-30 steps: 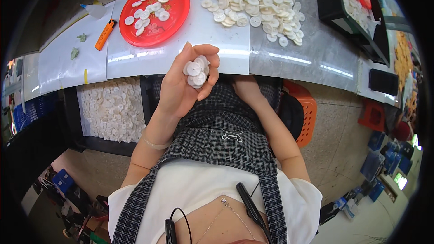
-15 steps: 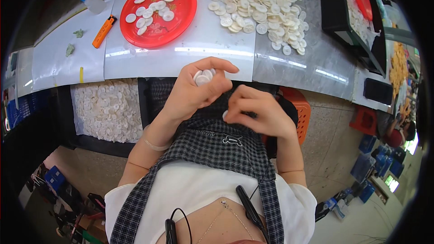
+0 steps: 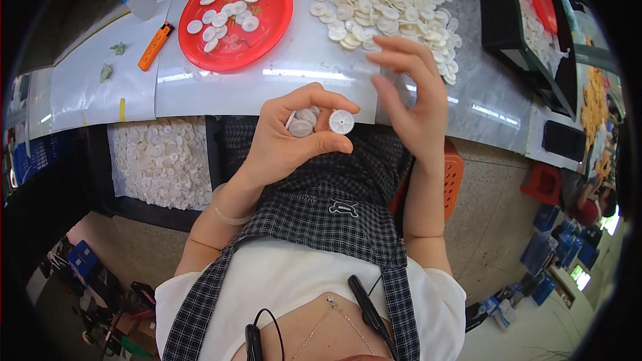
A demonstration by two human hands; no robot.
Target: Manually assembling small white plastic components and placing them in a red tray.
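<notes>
Between the thumb and index finger of my left hand a white plastic gear is pinched, its toothed rim and centre hub showing. Several more white gears lie cupped in that palm. My right hand, slightly blurred, is raised over the table edge with fingers apart and nothing in them. Just beyond its fingertips spreads a big heap of white gears on the table. To the left, a red round plate carries several more gears.
An orange utility knife and small green scraps lie left of the plate. Below the table edge sits a black crate of white gears. At right are a black bin, a dark phone and an orange stool.
My right hand has moved up and away from my lap toward the heap, and its fingers have spread. A gear now shows between my left thumb and index finger.
</notes>
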